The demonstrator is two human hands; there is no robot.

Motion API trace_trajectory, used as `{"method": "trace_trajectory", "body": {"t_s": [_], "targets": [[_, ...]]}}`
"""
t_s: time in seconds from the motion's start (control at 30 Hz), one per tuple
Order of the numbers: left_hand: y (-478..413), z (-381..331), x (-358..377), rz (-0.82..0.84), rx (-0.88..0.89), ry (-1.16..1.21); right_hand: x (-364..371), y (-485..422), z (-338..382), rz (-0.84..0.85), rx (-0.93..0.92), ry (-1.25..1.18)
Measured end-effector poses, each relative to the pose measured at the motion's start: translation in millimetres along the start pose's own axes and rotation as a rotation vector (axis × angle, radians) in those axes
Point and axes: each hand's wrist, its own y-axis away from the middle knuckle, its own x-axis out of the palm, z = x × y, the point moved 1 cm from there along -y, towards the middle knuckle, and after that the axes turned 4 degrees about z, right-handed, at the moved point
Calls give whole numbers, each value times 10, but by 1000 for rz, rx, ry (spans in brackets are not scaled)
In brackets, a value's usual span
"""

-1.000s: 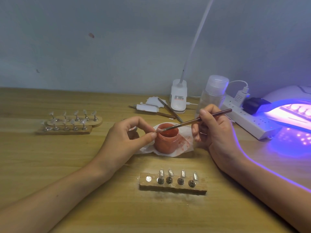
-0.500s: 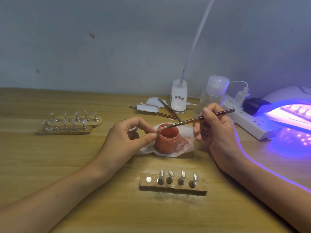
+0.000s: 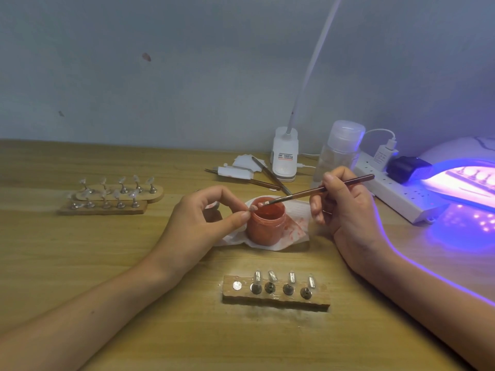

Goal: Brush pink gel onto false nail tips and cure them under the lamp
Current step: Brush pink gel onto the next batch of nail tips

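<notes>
One tip is being coated now: your left hand (image 3: 203,223) pinches the nail tip (image 3: 253,208) between thumb and forefinger just over the open gel jar (image 3: 267,226). Your right hand (image 3: 345,210) grips the brush (image 3: 321,190) like a pen, bristles touching the tip. Four stands sit on the near holder (image 3: 276,301), one spot bare. A batch seems to lie inside the lit lamp (image 3: 460,167). The far holders (image 3: 112,202) carry clear tips, so I judge much remains.

Matt wood table (image 3: 134,263), metal pegs (image 3: 288,289)
</notes>
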Motion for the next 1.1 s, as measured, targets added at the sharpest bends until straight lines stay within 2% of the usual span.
{"method": "trace_trajectory", "body": {"t_s": [0.13,0.5,0.97,1.1], "targets": [[-5,11,0,5,3,-6,33,3,5,38,-6,-11],[3,-24,7,-4,3,-13,30,11,12,7,50,-1],[3,-40,4,-24,9,-5,14,14,10,48,3,10],[-2,-53,9,-21,8,-20,-10,6,8,15,19,-3]]}}
